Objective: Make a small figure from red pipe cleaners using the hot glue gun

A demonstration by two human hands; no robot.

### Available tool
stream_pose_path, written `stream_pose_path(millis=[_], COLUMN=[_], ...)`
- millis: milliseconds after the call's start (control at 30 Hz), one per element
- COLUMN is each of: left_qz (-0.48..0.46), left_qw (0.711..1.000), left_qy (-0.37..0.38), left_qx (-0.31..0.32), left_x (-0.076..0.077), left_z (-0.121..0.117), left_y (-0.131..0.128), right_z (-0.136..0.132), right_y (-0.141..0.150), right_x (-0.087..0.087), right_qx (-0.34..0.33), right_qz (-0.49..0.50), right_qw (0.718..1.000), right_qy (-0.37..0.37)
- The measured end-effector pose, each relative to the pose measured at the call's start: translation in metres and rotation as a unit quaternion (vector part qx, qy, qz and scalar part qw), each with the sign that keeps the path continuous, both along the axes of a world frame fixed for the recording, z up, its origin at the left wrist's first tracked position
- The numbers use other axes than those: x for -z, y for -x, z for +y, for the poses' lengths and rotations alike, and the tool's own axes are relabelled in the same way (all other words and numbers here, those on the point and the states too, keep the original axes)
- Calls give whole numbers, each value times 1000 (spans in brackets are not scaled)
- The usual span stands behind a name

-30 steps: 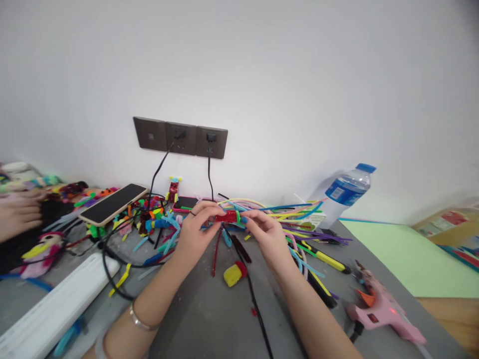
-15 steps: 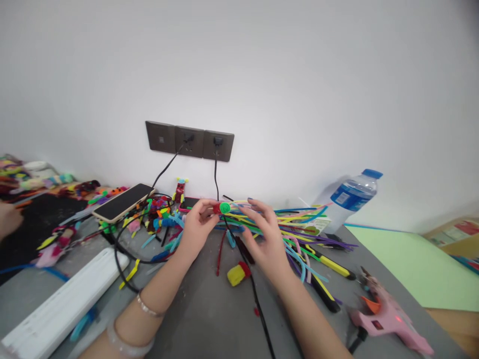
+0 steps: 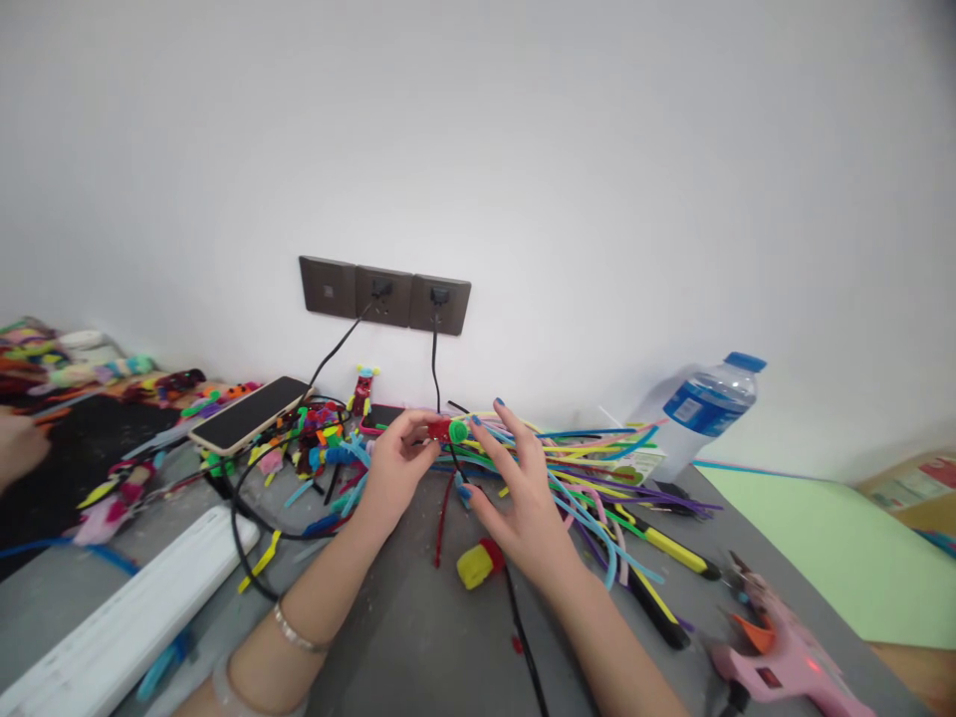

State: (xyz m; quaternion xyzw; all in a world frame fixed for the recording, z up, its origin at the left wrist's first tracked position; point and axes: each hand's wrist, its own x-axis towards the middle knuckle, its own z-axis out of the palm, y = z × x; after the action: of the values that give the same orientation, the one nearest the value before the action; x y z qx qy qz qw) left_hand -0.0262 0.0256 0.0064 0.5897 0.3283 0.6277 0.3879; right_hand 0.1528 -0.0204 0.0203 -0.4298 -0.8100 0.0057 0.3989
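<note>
My left hand [image 3: 403, 468] pinches a small red pipe-cleaner roll with a green end [image 3: 440, 430] between thumb and fingertips, above the grey table. Just to its right, my right hand [image 3: 519, 488] has its fingers spread, with blue nails; the index fingertip is close to the green end, and I cannot tell whether it touches. Below the hands lies a yellow and red fuzzy piece [image 3: 478, 565]. A red pipe cleaner [image 3: 443, 520] rests left of it. Behind my right hand a bundle of coloured pipe cleaners [image 3: 590, 448] fans out to the right.
A pink glue gun [image 3: 784, 647], yellow-black cutters [image 3: 676, 553] and a tilted water bottle [image 3: 713, 403] stand right. Left are a phone [image 3: 250, 413], a white power strip [image 3: 141, 607], looping black cables [image 3: 239, 528] and fuzzy figures [image 3: 123, 498]. Another person's hand [image 3: 19, 448] shows at far left.
My right hand has let go of the red and green roll and opened its fingers. The left hand still holds the roll, its green end now turned more toward me. The view has shifted slightly.
</note>
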Motion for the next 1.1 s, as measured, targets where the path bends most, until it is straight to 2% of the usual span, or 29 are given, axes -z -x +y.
stream_pose_path(millis=[167,300,567,733,933,1100], left_qz=[13,5,-3,-2,-6,-8], left_qw=[1000,1000,999,999,999,999], left_qy=[0,12,35,42,42,37], left_qx=[-9,-5,-8,-5,0,-3], left_x=[0,0,-2,-2,-2,-1], left_z=[-1,-1,-3,-3,-3,-3], left_y=[0,0,-1,-1,-2,-2], right_z=[-1,-2,0,-2,-4,-2], right_y=[1,1,3,3,4,3], right_x=[0,-2,-2,-2,1,2], right_qx=[0,-35,-45,-78,-82,-83], right_qz=[-3,4,66,68,61,76], right_qw=[1000,999,992,991,994,992], right_qy=[1,-13,-100,-86,-50,-53])
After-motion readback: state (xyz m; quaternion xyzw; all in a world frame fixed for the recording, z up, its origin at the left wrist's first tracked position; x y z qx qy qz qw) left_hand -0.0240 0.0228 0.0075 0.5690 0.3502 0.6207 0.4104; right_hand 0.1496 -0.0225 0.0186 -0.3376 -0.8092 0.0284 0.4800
